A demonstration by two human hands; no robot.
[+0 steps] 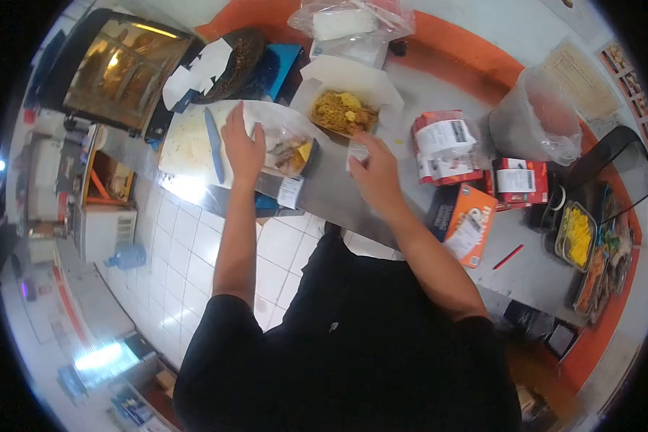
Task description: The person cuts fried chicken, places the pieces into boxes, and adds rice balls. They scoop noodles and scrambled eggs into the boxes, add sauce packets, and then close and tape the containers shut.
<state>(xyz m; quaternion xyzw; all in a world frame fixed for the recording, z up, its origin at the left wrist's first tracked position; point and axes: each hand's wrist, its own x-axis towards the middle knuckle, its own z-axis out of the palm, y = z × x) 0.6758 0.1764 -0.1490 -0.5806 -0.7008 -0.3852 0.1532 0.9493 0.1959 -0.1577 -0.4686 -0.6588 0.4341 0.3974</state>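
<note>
My left hand [243,151] lies with its fingers spread at the edge of white paper on the cutting board [183,147]. A blue knife [214,144] rests on the board just left of it. Right of this hand is an open paper takeaway box [306,171] with food in clear plastic, a printed slip [290,191] at its front. My right hand [376,169] is at the near edge of a second open box holding fried noodles [335,111] with yellow pieces on top. Its thumb and forefinger are apart, beside a white slip [358,150] on the box front.
Red packages [445,147] with white labels and an orange box [471,223] stand to the right, near a red pen [508,257]. Behind them is a plastic-lined bin [533,119]. A metal tray of yellow food [576,234] sits far right. A stone mortar [239,65] is at the back left.
</note>
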